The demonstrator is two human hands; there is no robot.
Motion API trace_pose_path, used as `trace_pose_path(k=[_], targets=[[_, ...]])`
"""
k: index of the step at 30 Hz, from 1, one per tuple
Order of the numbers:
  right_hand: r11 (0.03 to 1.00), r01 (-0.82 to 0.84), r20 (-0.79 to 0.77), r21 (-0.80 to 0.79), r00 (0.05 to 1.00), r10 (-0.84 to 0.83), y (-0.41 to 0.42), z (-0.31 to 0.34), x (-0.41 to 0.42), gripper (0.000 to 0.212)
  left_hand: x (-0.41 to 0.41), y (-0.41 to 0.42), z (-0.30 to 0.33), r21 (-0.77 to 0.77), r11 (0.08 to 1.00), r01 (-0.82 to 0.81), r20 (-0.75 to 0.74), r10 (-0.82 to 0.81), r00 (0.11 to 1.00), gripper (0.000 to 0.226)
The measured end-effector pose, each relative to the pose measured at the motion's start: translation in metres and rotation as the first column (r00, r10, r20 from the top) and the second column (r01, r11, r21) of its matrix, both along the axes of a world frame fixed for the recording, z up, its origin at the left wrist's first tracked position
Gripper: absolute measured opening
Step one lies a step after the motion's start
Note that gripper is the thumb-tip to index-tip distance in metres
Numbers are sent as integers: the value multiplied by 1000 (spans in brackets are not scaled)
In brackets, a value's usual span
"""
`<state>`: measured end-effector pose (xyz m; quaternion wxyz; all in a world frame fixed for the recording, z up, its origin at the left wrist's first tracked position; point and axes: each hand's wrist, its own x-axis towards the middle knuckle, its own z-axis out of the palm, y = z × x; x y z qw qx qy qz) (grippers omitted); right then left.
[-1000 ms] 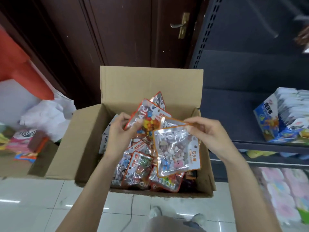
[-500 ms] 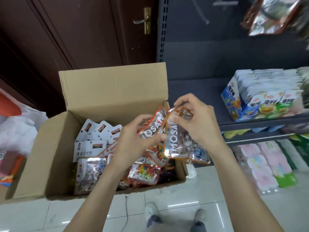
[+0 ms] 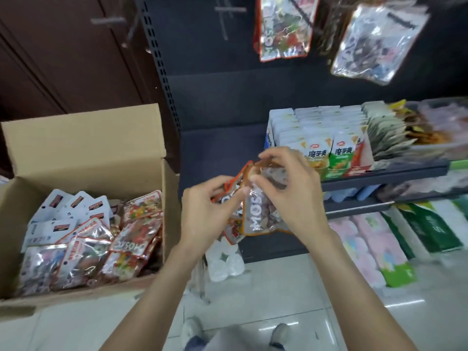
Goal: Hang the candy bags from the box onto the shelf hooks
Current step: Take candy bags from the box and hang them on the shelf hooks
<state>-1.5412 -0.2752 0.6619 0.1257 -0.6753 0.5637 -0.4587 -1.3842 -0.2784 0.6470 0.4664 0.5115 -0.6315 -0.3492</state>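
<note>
My left hand (image 3: pixel 202 214) grips a small fan of glossy orange-edged candy bags (image 3: pixel 234 198) by their upper parts, fingers curled round them. My right hand (image 3: pixel 286 188) pinches the top edge of the front bag, a clear orange-rimmed pouch printed "MOSAIC" (image 3: pixel 260 216), thumb and fingertips pressed together on its header. Both hands meet at the centre of my view, in front of the dark shelf unit and clear of the box.

The open brown cardboard box (image 3: pixel 83 138) sits at nine o'clock on the pale tiled floor (image 3: pixel 278 287), its back flap standing upright. Inside lie more shiny candy bags (image 3: pixel 136 236) in a loose heap, with white-backed packets (image 3: pixel 68 209) toward the far left of the pile.

At twelve to one o'clock, two filled bags already hang from the shelf hooks: a red-edged one (image 3: pixel 285 27) and a clear one tilted beside it (image 3: pixel 374 44). A bare metal hook (image 3: pixel 225 16) juts out just to their left. At two o'clock, rows of white and green snack packets (image 3: pixel 329 143) stand on the dark shelf board (image 3: pixel 379 177). Pink and green packs (image 3: pixel 374 244) lie lower, at four o'clock.
</note>
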Motion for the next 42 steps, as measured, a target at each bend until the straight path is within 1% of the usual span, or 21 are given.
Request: trace_pose_path(k=[2, 3, 5, 6, 8, 9, 11, 14, 16, 18, 20, 21, 23, 26, 28, 30, 32, 34, 37, 39, 42], targets=[[993, 114, -22, -44, 993, -115, 7, -9, -45, 45, -39, 4, -1, -2, 999, -49, -31, 49, 998, 9], [985, 168, 15, -33, 986, -167, 12, -13, -67, 53, -57, 6, 0, 18, 997, -70, -71, 72, 995, 8], [974, 213, 189, 73, 956, -223, 25, -17, -105, 60, -87, 7, 1, 75, 992, -97, -159, 108, 981, 7], [968, 197, 294, 155, 926, -236, 30, -18, -122, 59, -100, 8, 2, 102, 990, -98, -193, 116, 974, 6], [957, 85, 497, 276, 840, -218, 35, -21, -150, 41, -125, 8, 4, 141, 987, -77, -218, 107, 970, 6], [955, 35, 566, 293, 799, -203, 34, -23, -162, 29, -136, 8, 4, 153, 986, -61, -221, 94, 971, 5], [957, 21, 614, 291, 762, -203, 28, -27, -183, 14, -155, 4, 7, 145, 989, -33, -214, 64, 975, 7], [958, 78, 658, 277, 711, -248, 16, -30, -209, 10, -168, -7, 11, 110, 994, -13, -195, 34, 980, 7], [961, 166, 623, 223, 734, -271, 8, -22, -224, 13, -170, -19, 14, 52, 998, -27, -142, 34, 989, 10], [976, 207, 568, 69, 796, -209, 1, -3, -238, 27, -173, -31, 19, -32, 999, -39, -55, 37, 998, 18], [982, 170, 487, -78, 867, -111, -10, 17, -249, 46, -176, -44, 23, -109, 994, -25, -1, 25, 1000, 25], [984, 139, 450, -114, 890, -73, -17, 27, -252, 50, -178, -50, 25, -135, 991, -7, 17, 10, 1000, 27], [985, 92, 382, -145, 924, -30, -37, 42, -257, 49, -182, -60, 26, -175, 984, 41, 73, -28, 997, 26], [988, 45, 271, -147, 963, -3, -71, 56, -261, 41, -191, -78, 25, -243, 967, 81, 161, -42, 986, 12], [990, 43, 247, -135, 969, -9, -92, 62, -261, 38, -197, -88, 27, -319, 941, 110, 224, -37, 974, 29], [989, 59, 226, -133, 974, -28, -110, 62, -264, 36, -200, -99, 30, -367, 918, 148, 274, -45, 961, 30], [988, 79, 203, -132, 978, -51, -121, 58, -265, 37, -199, -108, 34, -383, 906, 179, 302, -60, 951, 30], [985, 95, 195, -142, 979, -66, -126, 54, -265, 37, -196, -115, 37, -379, 895, 236, 371, -86, 925, 33], [968, 147, 157, -204, 981, -116, -131, 51, -264, 38, -189, -125, 33, -342, 869, 357, 525, -139, 840, 31], [952, 178, 121, -250, 981, -151, -134, 50, -263, 39, -187, -128, 29, -310, 871, 380, 520, -180, 835, 32], [923, 219, 66, -315, 976, -209, -137, 47, -264, 38, -194, -129, 29, -310, 893, 327, 324, -224, 919, 31]])
